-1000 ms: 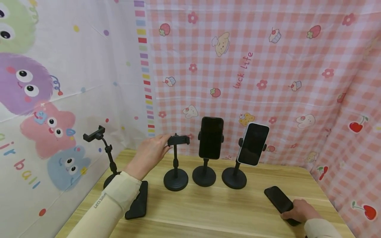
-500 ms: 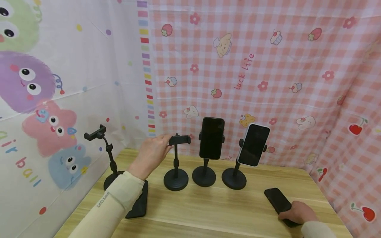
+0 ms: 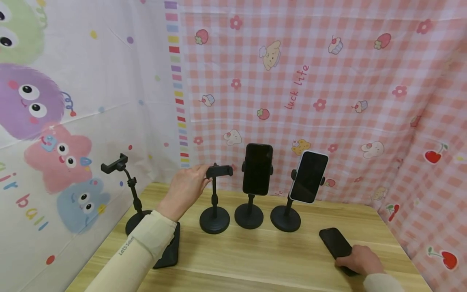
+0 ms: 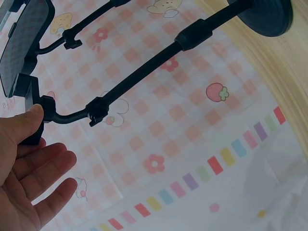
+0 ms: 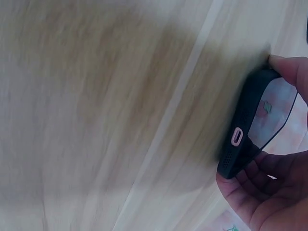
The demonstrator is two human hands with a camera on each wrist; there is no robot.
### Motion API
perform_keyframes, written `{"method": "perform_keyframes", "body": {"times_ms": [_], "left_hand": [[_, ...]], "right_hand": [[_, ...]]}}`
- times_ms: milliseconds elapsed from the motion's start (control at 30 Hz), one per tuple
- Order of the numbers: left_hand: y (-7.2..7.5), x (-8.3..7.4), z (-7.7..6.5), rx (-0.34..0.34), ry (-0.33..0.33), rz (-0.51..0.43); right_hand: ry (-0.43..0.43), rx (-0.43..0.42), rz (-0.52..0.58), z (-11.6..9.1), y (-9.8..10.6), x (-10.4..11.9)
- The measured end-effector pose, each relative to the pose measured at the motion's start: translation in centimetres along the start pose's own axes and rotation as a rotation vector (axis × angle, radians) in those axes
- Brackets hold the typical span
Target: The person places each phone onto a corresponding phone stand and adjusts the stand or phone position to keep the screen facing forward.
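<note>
1. Left fingers: my left hand (image 3: 186,188) pinches the left end of a phone clamp (image 3: 219,171); thumb pressed on it, other fingers loosely bent beside it.
2. Right fingers: my right hand (image 3: 361,259) grips a loose phone (image 3: 335,242) by opposite long edges near its charging-port end. Phone is screen up, at the right side of the table (image 3: 255,263); cannot tell whether its whole underside touches the wood.
3. Technique (judgement): a light pinch should steady the clamp without twisting its thin neck. Equal pressure on both phone edges, fingertips off the glass, should prevent slipping.
4. Clamp lies roughly level across its upright stand (image 3: 214,221). Well apart from the loose phone.
5. Obstacles: a mounted black phone (image 3: 258,169) near the clamp's right end, then a white-edged phone (image 3: 309,177) on the next stand. Both are between my hands. A careless sweep could knock either, I judge.
6. My left sleeve (image 3: 144,239) hides part of a dark flat thing (image 3: 173,251), probably another phone. Leftmost stand (image 3: 136,205): base partly covered too.
7. Behind: pink checked curtain (image 3: 365,61).
</note>
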State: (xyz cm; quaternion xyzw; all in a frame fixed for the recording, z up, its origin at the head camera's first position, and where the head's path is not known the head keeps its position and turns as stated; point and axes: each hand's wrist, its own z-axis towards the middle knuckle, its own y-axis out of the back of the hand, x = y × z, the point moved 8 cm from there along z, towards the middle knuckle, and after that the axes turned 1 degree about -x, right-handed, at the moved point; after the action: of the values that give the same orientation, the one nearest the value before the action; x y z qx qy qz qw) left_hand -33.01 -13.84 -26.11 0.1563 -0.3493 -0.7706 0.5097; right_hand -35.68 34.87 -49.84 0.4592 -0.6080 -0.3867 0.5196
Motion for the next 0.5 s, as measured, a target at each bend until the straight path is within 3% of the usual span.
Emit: {"method": "perform_keyframes", "body": {"times_ms": [500], "left_hand": [[-0.3,0.0,0.1,-0.019,0.03,-0.044]], "right_hand": [[0.023,-0.103,0.049,-0.1,0.0,3.4]]}}
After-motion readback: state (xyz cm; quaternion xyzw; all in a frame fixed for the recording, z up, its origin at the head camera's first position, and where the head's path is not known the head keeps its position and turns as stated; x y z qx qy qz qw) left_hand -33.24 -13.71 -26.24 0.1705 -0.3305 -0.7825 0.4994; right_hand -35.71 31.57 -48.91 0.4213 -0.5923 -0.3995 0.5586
